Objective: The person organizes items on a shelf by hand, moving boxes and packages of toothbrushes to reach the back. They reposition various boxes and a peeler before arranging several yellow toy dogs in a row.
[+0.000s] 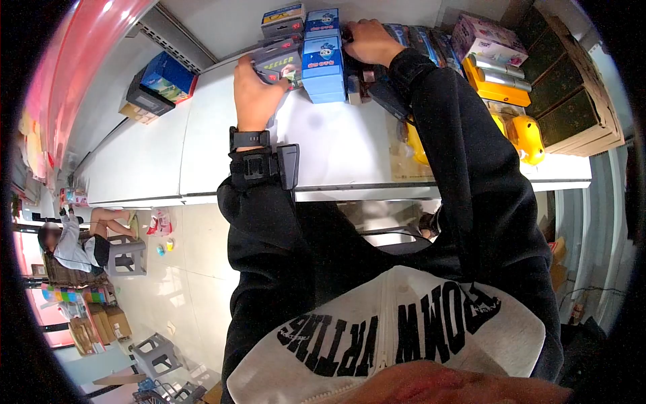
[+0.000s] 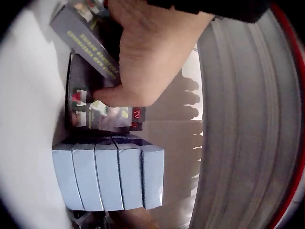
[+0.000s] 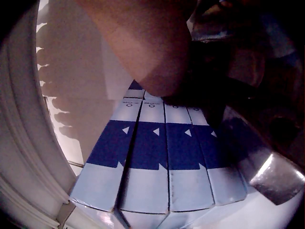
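My left hand [image 1: 259, 97] grips a dark grey peeler box [image 1: 279, 62], its thumb across the printed front. In the left wrist view, a grey box with yellow-green lettering [image 2: 86, 43] leans under the palm, and the thumb lies over the peeler box front [image 2: 107, 114]. Right beside it stands a row of light blue boxes [image 1: 324, 67], upright and pressed together. My right hand [image 1: 373, 44] is at the other side of this row, by its back end. In the right wrist view the hand [image 3: 152, 52] overlaps the row's far end; its fingertips are hidden.
Several dark packs [image 1: 420, 42] lie right of the right hand. Beyond are a white-purple box [image 1: 488, 40], a yellow box [image 1: 501, 89], yellow toys [image 1: 525, 139] and brown cartons [image 1: 572, 87]. A blue-black box [image 1: 158, 87] stands left on the white shelf [image 1: 215, 135]. A person [image 1: 77, 249] sits at the far left.
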`<state>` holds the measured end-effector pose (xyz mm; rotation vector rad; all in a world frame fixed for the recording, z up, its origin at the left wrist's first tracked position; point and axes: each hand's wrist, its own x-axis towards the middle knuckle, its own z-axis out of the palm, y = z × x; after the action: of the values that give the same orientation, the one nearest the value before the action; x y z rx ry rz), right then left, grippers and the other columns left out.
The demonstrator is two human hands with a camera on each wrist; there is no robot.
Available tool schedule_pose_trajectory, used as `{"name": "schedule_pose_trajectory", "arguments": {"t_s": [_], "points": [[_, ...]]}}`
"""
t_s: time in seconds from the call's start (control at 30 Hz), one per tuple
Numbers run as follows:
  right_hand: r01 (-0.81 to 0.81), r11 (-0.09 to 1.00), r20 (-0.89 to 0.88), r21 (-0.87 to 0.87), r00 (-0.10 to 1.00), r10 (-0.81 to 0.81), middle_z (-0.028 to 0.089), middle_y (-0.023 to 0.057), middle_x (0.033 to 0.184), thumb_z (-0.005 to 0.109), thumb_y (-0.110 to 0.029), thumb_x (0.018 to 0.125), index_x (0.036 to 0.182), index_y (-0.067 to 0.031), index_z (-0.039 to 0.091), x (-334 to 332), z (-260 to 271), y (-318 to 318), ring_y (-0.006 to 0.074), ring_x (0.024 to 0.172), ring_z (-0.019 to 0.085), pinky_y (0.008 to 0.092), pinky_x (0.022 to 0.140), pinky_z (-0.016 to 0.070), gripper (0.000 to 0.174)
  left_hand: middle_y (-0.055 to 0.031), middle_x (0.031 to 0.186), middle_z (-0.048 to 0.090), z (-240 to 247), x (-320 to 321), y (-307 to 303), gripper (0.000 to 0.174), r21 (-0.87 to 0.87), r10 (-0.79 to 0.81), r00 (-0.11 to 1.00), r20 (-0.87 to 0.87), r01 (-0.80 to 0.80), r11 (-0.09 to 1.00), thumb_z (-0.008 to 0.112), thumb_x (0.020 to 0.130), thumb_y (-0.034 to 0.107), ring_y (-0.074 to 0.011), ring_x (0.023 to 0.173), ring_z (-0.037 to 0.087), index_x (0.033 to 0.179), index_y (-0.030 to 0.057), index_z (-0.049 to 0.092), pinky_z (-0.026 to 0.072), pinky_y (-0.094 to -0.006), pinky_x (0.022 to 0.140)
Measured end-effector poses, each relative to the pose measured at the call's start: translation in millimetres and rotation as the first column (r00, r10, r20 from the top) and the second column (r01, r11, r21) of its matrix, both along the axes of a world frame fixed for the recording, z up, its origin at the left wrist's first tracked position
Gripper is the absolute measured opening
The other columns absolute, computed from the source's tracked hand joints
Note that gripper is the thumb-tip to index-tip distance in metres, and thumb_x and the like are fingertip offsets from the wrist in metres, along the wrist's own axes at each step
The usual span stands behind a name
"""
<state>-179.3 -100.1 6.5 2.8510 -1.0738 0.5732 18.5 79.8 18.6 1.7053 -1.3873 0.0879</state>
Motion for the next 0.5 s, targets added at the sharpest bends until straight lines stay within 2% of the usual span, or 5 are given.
{"name": "schedule_pose_trajectory", "arguments": {"t_s": [0.07,0.17,0.37,0.5], "points": [[0.009,1.000,-0.008,-0.001,1.000,-0.009,0.063,0.0255,0.108,0.060,-0.027,0.080,0.117,0.0026,0.059,1.2,-2.1,-2.8,0.0407,0.104,0.058,0.0467,0.095,0.0429,0.047,-0.0236,0.110,0.059,0.2,-2.1,0.0,0.070,-0.001,-0.017,1.000,0.008,0.017,1.000,0.078,0.060,0.010,-0.0403,0.103,0.056,0.122,-0.0026,0.049,0.0461,-0.0434,0.089],[0.058,0.998,-0.077,0.020,0.995,-0.057,0.063,0.0233,0.112,0.058,-0.034,0.080,0.113,0.0015,0.061,2.6,3.3,0.8,0.0377,0.111,0.057,0.0452,0.099,0.0417,0.048,-0.0225,0.109,0.059,0.3,-5.4,0.9,0.071,-0.045,0.022,0.998,0.059,-0.019,0.999,0.080,0.060,0.011,-0.0391,0.103,0.057,0.123,0.0006,0.050,0.0462,-0.0427,0.089],[0.029,0.999,-0.047,0.014,0.998,-0.028,0.063,0.0234,0.111,0.057,-0.034,0.080,0.112,0.0016,0.062,2.0,0.7,-1.3,0.0382,0.110,0.057,0.0459,0.098,0.0424,0.048,-0.0209,0.108,0.059,-0.7,-2.7,-0.5,0.073,-0.056,0.010,0.994,0.108,-0.004,0.998,0.082,0.059,0.014,-0.0386,0.102,0.057,0.125,0.0076,0.052,0.0470,-0.0421,0.086],[0.019,1.000,-0.046,0.018,0.999,-0.019,0.064,0.0241,0.110,0.057,-0.034,0.080,0.113,0.0020,0.061,1.9,0.8,-3.0,0.0391,0.108,0.058,0.0472,0.096,0.0440,0.049,-0.0210,0.106,0.059,0.8,-5.2,0.1,0.074,-0.057,0.062,0.986,0.158,-0.054,0.997,0.083,0.059,0.018,-0.0387,0.101,0.058,0.124,0.0046,0.051,0.0476,-0.0430,0.086]]}}
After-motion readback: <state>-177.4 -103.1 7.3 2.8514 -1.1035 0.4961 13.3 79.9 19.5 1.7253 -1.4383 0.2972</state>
